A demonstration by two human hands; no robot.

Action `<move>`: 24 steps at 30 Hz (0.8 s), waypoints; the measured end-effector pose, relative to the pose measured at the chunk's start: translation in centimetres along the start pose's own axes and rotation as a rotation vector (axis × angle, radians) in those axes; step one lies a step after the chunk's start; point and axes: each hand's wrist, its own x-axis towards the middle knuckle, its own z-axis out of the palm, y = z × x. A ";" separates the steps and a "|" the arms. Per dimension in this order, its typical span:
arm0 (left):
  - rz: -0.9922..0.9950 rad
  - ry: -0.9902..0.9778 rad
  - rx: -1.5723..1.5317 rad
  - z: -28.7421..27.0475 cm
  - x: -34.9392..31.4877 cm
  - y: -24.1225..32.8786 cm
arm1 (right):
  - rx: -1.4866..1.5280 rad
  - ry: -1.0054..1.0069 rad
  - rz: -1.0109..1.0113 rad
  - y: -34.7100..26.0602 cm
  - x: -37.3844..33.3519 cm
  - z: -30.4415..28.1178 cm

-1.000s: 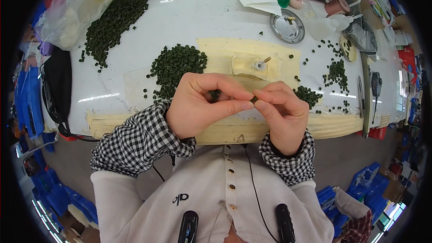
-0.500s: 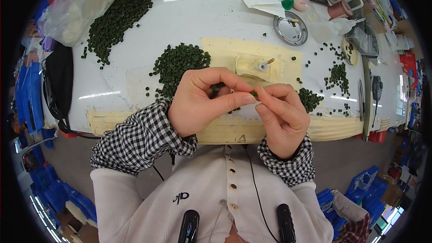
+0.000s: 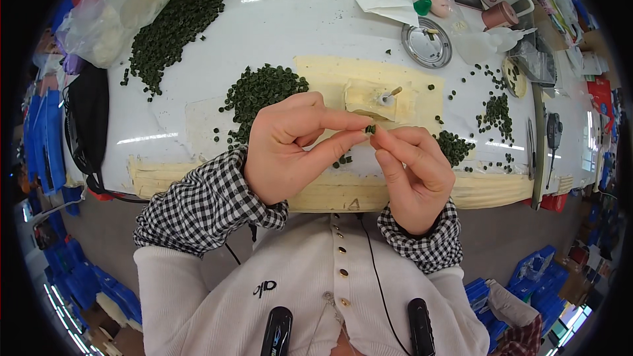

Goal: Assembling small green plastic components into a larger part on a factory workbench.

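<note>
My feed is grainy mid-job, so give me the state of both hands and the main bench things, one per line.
left hand: thumb and forefinger pinched on the green piece
right hand: forefinger at the piece; grip unclear
green piece: held up off the bench
near pile: loose, heaped
far pile: loose, spread long
silver dish: uncovered
white paper: creased
clear bag: crumpled

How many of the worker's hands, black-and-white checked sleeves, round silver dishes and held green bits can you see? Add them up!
Hands: 2, left hand and right hand
Checked sleeves: 2
Round silver dish: 1
Held green piece: 1
Total: 6
</note>
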 end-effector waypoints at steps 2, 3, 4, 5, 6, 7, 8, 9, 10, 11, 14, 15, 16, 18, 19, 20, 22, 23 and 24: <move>-0.004 -0.003 -0.006 0.0 0.0 -0.1 | -0.006 0.001 0.000 0.0 0.0 -0.1; -0.007 -0.005 -0.008 0.0 0.0 -0.1 | -0.012 -0.005 -0.006 0.0 0.1 -0.1; -0.002 -0.007 -0.002 0.0 0.1 -0.1 | -0.019 -0.011 -0.013 -0.1 0.1 -0.1; 0.002 -0.009 0.003 -0.1 0.1 -0.1 | -0.026 -0.017 -0.018 -0.1 0.2 -0.1; 0.007 -0.011 0.008 -0.1 0.1 -0.1 | -0.036 -0.028 -0.024 -0.2 0.3 -0.2; 0.013 -0.006 0.009 -0.1 0.1 -0.3 | -0.046 -0.038 -0.030 -0.2 0.3 -0.3; 0.020 0.000 0.011 0.0 0.1 -0.5 | -0.057 -0.048 -0.035 -0.3 0.4 -0.3; 0.028 0.005 0.012 0.0 0.0 -0.6 | -0.056 -0.055 -0.033 -0.3 0.4 -0.4; 0.033 0.004 0.012 0.1 0.0 -0.6 | -0.054 -0.061 -0.030 -0.3 0.4 -0.4; 0.039 0.005 0.012 0.1 -0.1 -0.5 | -0.052 -0.068 -0.028 -0.4 0.5 -0.4; 0.042 0.005 -0.002 0.3 -0.1 -0.5 | -0.041 -0.094 0.015 -0.6 0.6 -0.6; 0.041 0.004 -0.010 0.3 -0.1 -0.4 | -0.028 -0.084 0.017 -0.6 0.5 -0.6; 0.019 0.000 -0.023 0.3 0.0 -0.4 | -0.015 -0.075 0.019 -0.4 0.4 -0.5; -0.024 -0.009 -0.052 0.2 0.1 -0.4 | -0.011 -0.060 0.017 -0.3 0.4 -0.5; -0.037 -0.011 -0.068 0.3 0.1 -0.4 | -0.018 -0.054 0.013 -0.3 0.3 -0.5; -0.050 -0.012 -0.084 0.3 0.1 -0.4 | -0.024 -0.048 0.009 -0.2 0.3 -0.4; -0.068 -0.013 -0.099 0.2 0.1 -0.3 | -0.030 -0.036 -0.014 -0.3 0.4 -0.3; -0.072 -0.013 -0.101 0.2 0.0 -0.3 | -0.036 -0.030 -0.025 -0.3 0.4 -0.3; -0.076 -0.012 -0.104 0.2 0.0 -0.3 | -0.040 -0.031 -0.025 -0.4 0.4 -0.3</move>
